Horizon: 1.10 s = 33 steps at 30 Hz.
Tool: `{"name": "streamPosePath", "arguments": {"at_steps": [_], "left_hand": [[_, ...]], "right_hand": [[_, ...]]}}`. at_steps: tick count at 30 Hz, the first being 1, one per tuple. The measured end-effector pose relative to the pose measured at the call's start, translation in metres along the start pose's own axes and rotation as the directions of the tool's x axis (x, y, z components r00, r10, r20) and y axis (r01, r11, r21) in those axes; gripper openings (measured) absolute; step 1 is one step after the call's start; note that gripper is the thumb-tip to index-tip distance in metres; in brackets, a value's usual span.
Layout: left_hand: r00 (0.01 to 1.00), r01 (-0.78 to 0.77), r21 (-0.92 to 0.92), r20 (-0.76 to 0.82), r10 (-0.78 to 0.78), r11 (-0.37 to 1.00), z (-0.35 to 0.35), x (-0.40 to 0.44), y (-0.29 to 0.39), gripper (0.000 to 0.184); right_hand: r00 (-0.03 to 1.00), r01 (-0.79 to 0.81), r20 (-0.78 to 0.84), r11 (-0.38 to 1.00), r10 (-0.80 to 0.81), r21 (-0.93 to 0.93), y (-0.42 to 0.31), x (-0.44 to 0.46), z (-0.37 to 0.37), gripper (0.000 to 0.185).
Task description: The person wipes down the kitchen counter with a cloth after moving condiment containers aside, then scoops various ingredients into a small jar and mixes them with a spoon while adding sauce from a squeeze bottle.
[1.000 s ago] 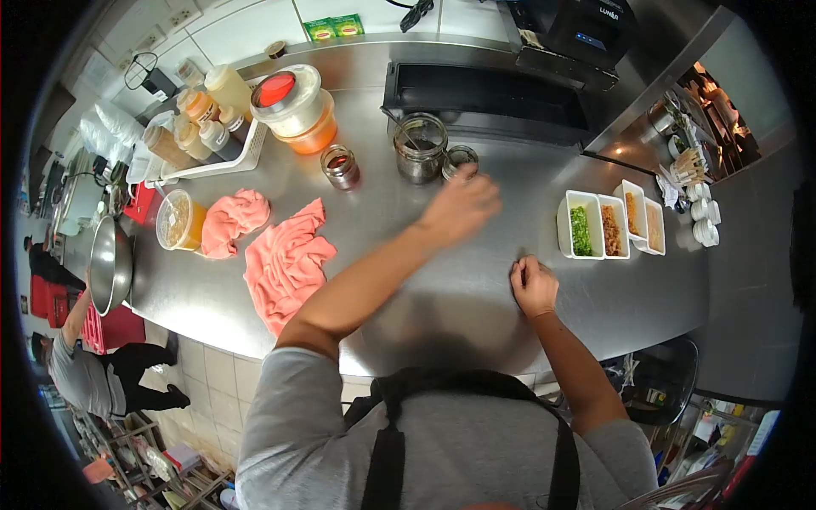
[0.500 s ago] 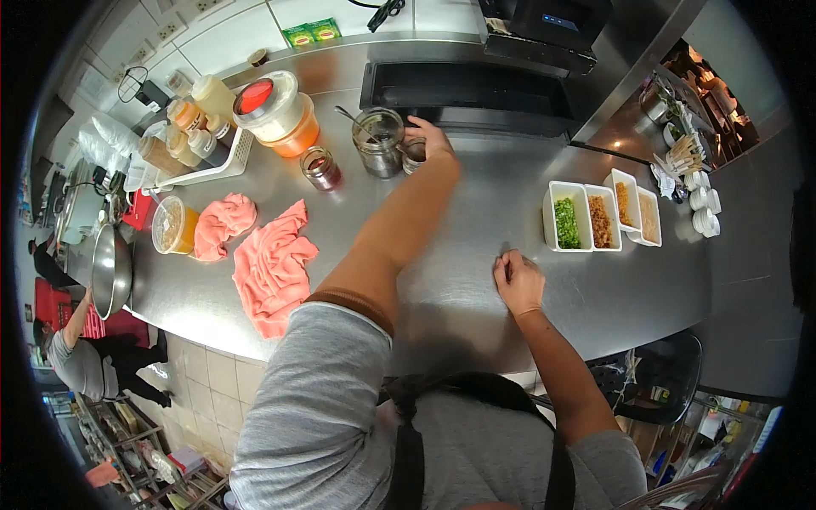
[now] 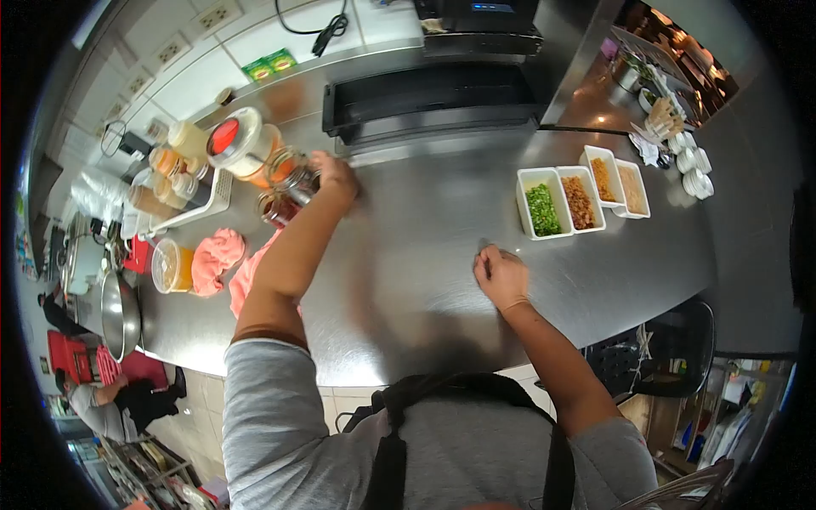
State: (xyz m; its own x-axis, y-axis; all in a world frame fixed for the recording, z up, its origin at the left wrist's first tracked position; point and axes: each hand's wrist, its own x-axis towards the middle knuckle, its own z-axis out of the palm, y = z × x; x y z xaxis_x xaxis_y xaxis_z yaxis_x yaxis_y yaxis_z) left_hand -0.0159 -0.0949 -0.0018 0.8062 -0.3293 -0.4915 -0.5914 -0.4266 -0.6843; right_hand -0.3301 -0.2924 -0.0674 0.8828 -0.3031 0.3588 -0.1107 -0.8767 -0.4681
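Presently, a grey stainless-steel counter (image 3: 416, 280) bears a long black rectangular tray (image 3: 433, 102) and, to its left, a round translucent tub (image 3: 246, 155) with orange contents. Right hand (image 3: 503, 276) rests loosely clenched on the counter. Left hand (image 3: 337, 177) lies against a clear glass jar (image 3: 291, 172) beside the tub; grip cannot be determined.

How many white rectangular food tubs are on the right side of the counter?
4, all beyond the right hand: green-filled tub leftmost, brown-filled tub beside it, orange-filled tub farther back, pale-filled tub rightmost. None appears hidden.
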Motion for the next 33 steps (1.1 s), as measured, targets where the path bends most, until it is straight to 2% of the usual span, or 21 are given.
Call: {"name": "streamPosePath", "arguments": {"at_steps": [4,5,6,7,8,9,13,15,16,23,28,32,33], "left_hand": [[0.999,0.021,-0.081,-0.036,-0.024,0.996,-0.004,-0.002,-0.019,0.042],[0.989,0.009,-0.352,-0.137,-0.061,0.936,-0.015,-0.002,-0.028,0.041],[0.968,-0.034,-0.592,-0.219,-0.12,0.805,-0.029,-0.003,-0.035,0.04],[0.967,-0.044,-0.586,-0.227,-0.112,0.809,-0.042,-0.006,-0.038,0.04],[0.853,-0.13,-0.612,-0.47,-0.227,0.78,-0.054,-0.009,-0.041,0.04],[0.666,-0.223,-0.615,-0.663,-0.342,0.756,-0.062,-0.009,-0.041,0.039],[0.665,-0.175,-0.616,-0.649,-0.37,0.768,-0.045,0.056,-0.007,0.041],[0.768,-0.246,-0.757,-0.534,-0.354,0.606,-0.044,0.059,0.005,0.042],[0.724,-0.266,-0.746,-0.573,-0.384,0.611,-0.043,0.056,0.012,0.04],[0.761,-0.321,-0.774,-0.554,-0.338,0.546,-0.036,0.013,0.028,0.039],[0.864,-0.273,-0.854,-0.42,-0.278,0.443,-0.048,-0.023,0.037,0.044],[0.881,-0.324,-0.877,-0.416,-0.225,0.354,-0.054,-0.054,0.049,0.048],[0.881,-0.318,-0.881,-0.411,-0.234,0.35,-0.059,-0.065,0.052,0.048]], "right_hand": [[1.0,0.013,-0.013,1.0,-0.013,0.005,0.001,0.0,0.001,0.015],[1.0,0.0,-0.02,1.0,0.0,-0.004,0.001,-0.001,0.0,0.015],[1.0,0.006,-0.017,1.0,-0.006,0.011,0.001,0.0,-0.001,0.015],[1.0,0.014,-0.013,0.999,-0.014,0.029,0.0,0.0,-0.001,0.015],[1.0,0.006,-0.017,1.0,-0.006,0.026,0.0,0.0,0.0,0.015],[1.0,0.005,-0.012,1.0,-0.005,0.027,0.001,0.0,0.001,0.015],[1.0,0.0,0.021,0.999,-0.001,0.041,0.001,0.0,-0.001,0.015],[1.0,0.001,0.015,0.997,-0.002,0.075,0.002,0.0,-0.001,0.015],[1.0,0.002,0.009,0.994,-0.003,0.112,0.003,0.0,-0.001,0.016],[1.0,0.001,0.027,0.993,-0.004,0.118,0.005,-0.001,0.001,0.015],[0.998,-0.014,0.066,0.991,0.005,0.133,0.005,0.0,-0.001,0.016],[1.0,0.011,0.02,0.988,-0.014,0.154,0.009,-0.003,0.004,0.014],[0.995,-0.076,0.076,0.967,0.059,0.242,0.011,-0.004,0.004,0.012]]}}
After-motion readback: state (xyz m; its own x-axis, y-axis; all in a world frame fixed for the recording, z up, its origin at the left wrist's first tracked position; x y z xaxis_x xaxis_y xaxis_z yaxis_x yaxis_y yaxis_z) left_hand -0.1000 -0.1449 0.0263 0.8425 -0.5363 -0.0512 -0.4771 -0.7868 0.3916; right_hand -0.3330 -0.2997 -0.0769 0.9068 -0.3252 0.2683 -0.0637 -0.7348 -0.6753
